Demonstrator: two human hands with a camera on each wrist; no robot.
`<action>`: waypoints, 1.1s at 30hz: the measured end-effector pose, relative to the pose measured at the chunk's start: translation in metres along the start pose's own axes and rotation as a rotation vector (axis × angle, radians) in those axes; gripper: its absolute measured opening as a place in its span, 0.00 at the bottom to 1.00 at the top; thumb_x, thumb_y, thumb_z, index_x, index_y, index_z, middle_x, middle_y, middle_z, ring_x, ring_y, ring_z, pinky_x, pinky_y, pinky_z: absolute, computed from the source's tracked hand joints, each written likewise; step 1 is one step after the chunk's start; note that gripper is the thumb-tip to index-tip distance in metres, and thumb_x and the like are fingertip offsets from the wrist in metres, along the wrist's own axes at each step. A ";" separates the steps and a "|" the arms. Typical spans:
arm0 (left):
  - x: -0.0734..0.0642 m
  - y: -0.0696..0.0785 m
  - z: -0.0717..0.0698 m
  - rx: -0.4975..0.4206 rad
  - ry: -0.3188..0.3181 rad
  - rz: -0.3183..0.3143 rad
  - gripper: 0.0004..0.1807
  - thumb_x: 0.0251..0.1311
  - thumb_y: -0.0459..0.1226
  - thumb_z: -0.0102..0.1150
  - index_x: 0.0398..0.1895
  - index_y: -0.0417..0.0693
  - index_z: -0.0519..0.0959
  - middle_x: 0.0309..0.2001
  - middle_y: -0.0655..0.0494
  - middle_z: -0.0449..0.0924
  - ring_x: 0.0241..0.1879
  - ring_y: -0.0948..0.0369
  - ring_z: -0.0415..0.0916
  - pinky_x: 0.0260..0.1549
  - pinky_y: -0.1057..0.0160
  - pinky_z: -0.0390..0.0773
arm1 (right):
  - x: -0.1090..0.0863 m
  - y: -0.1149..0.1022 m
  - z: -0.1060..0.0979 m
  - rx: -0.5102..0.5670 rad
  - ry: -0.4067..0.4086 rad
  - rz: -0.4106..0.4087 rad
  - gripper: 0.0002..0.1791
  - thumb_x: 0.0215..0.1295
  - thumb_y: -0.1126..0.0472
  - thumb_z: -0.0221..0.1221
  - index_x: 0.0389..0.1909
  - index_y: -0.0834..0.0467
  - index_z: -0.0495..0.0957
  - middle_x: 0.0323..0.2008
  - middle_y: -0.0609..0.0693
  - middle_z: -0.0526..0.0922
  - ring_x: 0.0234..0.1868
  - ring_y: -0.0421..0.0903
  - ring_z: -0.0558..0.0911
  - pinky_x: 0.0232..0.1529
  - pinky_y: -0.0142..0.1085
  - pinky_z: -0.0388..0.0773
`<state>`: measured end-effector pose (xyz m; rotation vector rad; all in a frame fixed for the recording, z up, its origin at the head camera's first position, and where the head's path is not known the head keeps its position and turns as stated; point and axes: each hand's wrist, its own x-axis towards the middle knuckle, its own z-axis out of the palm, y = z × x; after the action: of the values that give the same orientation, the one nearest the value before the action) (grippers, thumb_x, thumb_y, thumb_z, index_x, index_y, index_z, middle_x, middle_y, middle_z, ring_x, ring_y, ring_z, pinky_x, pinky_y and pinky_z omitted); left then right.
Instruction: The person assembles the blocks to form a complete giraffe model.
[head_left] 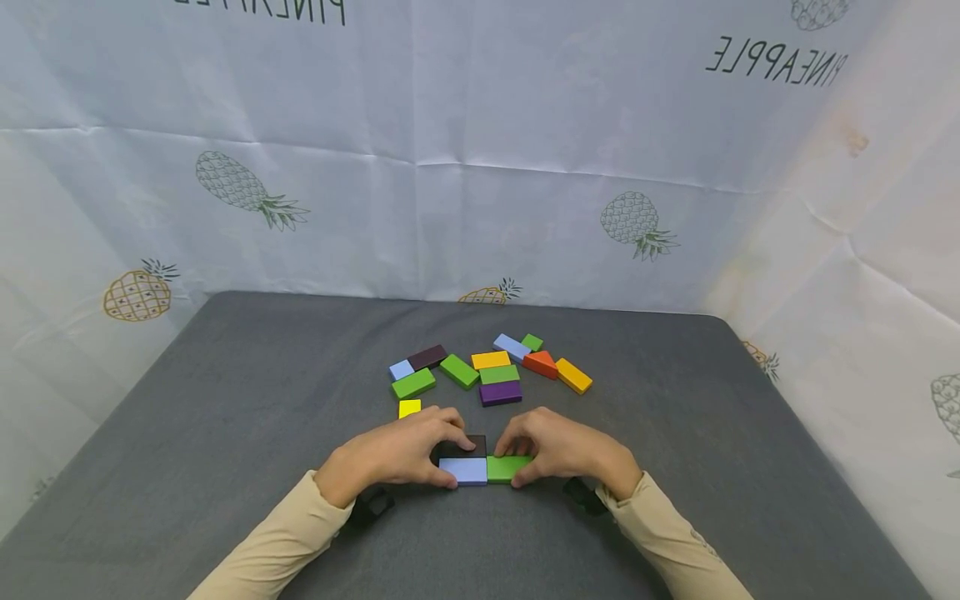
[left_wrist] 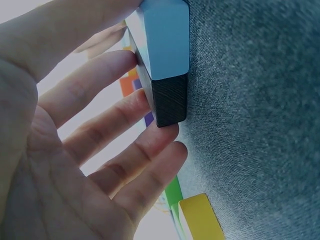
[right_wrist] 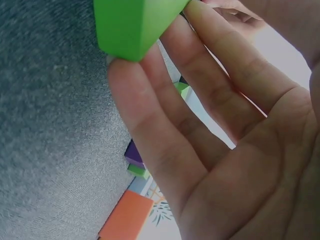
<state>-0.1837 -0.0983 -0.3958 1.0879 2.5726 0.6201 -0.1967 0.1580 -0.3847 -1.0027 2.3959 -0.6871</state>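
Side by side in the near middle of the table lie a light blue block and a green block, ends meeting. A black block lies directly behind the blue one, against it. My left hand holds the blue and black blocks, thumb at the blue block's near edge and fingers on the black block. With thumb and fingertips, my right hand grips the green block. Fingers partly cover the black and green blocks in the head view.
Behind the hands several loose blocks lie scattered, among them a purple block, a red triangular block and an orange block. A yellow block lies just beyond my left hand. A pineapple-print curtain hangs behind the grey table.
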 end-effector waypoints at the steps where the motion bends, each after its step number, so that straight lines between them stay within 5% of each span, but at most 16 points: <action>1: 0.000 0.000 0.000 -0.001 -0.002 0.000 0.24 0.54 0.45 0.73 0.55 0.52 0.84 0.54 0.59 0.76 0.54 0.61 0.71 0.53 0.61 0.76 | 0.000 0.000 0.000 0.002 0.000 0.001 0.17 0.52 0.60 0.74 0.45 0.53 0.85 0.42 0.43 0.86 0.38 0.33 0.80 0.42 0.28 0.79; 33: -0.009 -0.001 0.008 -0.016 0.033 0.015 0.22 0.56 0.45 0.72 0.54 0.52 0.84 0.54 0.59 0.76 0.52 0.61 0.71 0.52 0.62 0.76 | 0.004 -0.005 0.006 0.020 -0.014 0.015 0.16 0.50 0.61 0.75 0.41 0.51 0.86 0.35 0.38 0.84 0.33 0.31 0.78 0.38 0.26 0.78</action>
<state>-0.1747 -0.1033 -0.4020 1.1018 2.5851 0.6662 -0.1933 0.1505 -0.3872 -0.9778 2.3772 -0.6944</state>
